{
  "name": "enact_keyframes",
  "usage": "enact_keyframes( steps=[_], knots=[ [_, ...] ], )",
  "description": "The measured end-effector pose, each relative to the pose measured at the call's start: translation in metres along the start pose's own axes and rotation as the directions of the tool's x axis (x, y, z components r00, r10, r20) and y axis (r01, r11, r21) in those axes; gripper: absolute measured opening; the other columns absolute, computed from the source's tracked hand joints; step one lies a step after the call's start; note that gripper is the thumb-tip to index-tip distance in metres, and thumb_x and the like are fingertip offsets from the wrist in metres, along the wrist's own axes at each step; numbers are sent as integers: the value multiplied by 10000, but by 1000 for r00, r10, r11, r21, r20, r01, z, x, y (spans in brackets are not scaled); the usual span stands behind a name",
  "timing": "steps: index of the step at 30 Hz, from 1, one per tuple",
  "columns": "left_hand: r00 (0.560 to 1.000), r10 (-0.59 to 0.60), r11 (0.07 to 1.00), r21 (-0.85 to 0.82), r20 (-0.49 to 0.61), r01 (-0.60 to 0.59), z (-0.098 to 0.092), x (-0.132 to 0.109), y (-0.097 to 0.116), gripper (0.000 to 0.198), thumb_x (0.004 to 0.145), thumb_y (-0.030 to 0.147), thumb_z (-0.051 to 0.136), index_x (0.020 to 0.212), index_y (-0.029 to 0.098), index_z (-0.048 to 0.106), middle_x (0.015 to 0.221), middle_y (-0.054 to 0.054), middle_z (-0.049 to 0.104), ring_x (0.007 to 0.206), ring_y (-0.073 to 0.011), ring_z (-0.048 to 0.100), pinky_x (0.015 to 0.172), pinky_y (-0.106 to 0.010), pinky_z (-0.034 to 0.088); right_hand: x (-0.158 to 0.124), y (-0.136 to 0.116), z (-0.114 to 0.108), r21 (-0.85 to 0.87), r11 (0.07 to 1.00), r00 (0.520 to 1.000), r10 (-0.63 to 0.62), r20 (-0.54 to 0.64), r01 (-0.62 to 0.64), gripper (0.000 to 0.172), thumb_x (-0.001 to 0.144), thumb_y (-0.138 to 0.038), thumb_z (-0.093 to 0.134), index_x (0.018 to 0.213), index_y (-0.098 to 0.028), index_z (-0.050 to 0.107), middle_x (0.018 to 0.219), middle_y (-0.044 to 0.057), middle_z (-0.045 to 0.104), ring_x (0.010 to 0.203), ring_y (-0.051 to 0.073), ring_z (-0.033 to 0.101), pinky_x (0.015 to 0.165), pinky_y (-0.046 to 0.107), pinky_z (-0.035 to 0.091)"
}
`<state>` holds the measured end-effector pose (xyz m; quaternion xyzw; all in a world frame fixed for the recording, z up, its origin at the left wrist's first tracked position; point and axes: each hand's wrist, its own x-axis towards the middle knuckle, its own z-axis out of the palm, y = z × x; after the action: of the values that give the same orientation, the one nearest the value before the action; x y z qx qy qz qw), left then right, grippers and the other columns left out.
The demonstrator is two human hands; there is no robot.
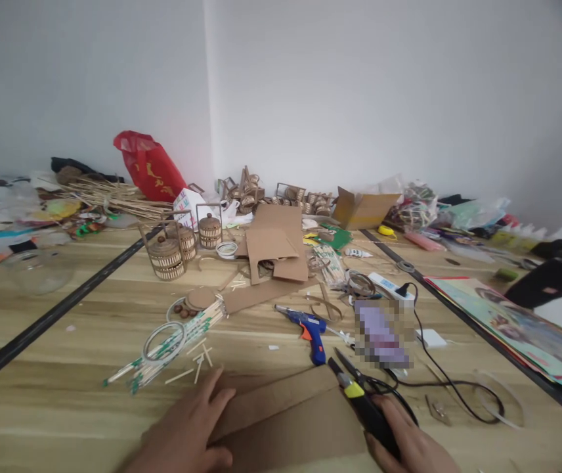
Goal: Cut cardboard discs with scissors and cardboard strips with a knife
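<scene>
My left hand [182, 430] lies flat with fingers stretched out on a brown cardboard sheet [291, 420] at the near edge of the wooden table [74, 368]. My right hand [411, 443] is closed round the black handle of a utility knife [360, 397] with a yellow slider. Its blade tip rests near the sheet's upper right corner. Black scissors [384, 387] lie just beside the knife.
A blue glue gun [308, 328] and its black cable [458, 384] lie ahead. A bundle of thin sticks with tape rings [167, 345] sits to the left. Farther back are cardboard pieces [274, 246], small woven baskets [170, 253], a red bag [150, 164], and coloured paper [522, 328] at right.
</scene>
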<state>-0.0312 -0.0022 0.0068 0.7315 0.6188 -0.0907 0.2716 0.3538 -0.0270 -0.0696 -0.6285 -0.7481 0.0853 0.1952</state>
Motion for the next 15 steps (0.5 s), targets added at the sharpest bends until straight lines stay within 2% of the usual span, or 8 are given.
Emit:
enact_keyframes(
  steps=[4, 6, 9, 15],
  knots=[
    [998, 61, 997, 43, 2, -61, -7, 4, 10, 811, 716, 236, 769, 1479, 205, 497, 1653, -120, 221, 1488, -316, 322, 1201, -453, 313, 16, 8, -4, -80, 996, 996, 41, -75, -47, 301, 858, -347, 501, 1104, -254, 647, 1128, 118, 761, 899, 316, 769, 689, 366, 633],
    [997, 81, 994, 75, 20, -82, -4, 7, 11, 910, 659, 253, 821, 1496, 190, 470, 1646, -144, 224, 1494, -341, 298, 1201, -471, 307, 22, 4, -3, -123, 989, 994, 73, -86, -84, 308, 875, -368, 484, 1118, -252, 634, 1126, 119, 761, 879, 311, 770, 664, 364, 625],
    [997, 73, 989, 125, 31, -76, 2, 11, 10, 1037, 561, 233, 876, 1506, 196, 452, 1646, -170, 205, 1480, -387, 310, 1178, -504, 339, 31, -10, -2, -217, 965, 989, 139, -44, -145, 334, 916, -399, 442, 1158, -238, 607, 1192, 133, 736, 879, 306, 771, 632, 358, 610],
    [996, 83, 993, 78, 26, -84, 4, -7, 17, 946, 606, 353, 859, 1474, 216, 509, 1643, -185, 242, 1452, -421, 354, 1152, -528, 367, 55, -40, -11, -385, 897, 963, 262, 69, -217, 272, 972, -389, 411, 1084, -230, 601, 1198, 132, 718, 837, 294, 770, 576, 335, 555]
  ],
)
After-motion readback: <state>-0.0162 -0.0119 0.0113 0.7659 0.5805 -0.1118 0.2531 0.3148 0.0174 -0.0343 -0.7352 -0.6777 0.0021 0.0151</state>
